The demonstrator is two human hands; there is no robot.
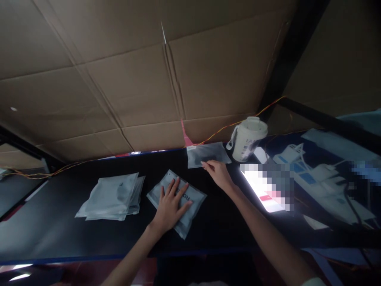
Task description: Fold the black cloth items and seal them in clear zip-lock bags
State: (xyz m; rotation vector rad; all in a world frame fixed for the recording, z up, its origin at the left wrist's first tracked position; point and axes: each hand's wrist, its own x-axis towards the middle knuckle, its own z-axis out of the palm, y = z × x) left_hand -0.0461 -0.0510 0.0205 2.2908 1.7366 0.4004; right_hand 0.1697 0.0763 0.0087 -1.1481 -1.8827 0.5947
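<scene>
My left hand (170,204) lies flat with its fingers spread on a frosted plastic zip bag (193,198) with dark lettering. That bag sits at an angle on the black tabletop, partly hidden under the hand. Farther back, my right hand (219,173) has thumb and fingers closed in a pinch at the near edge of another clear plastic bag (205,154). This second bag looks flat and lies by the cardboard wall. To the left of my left hand is a loose stack of similar frosted zip bags (108,194).
A white lidded cup (249,139) with a strap stands behind my right hand. Beside my right forearm is a brightly lit screen (266,194), partly pixelated. White power strips and cables (309,171) crowd the right side. A cardboard wall (143,87) rises behind the black table (44,226).
</scene>
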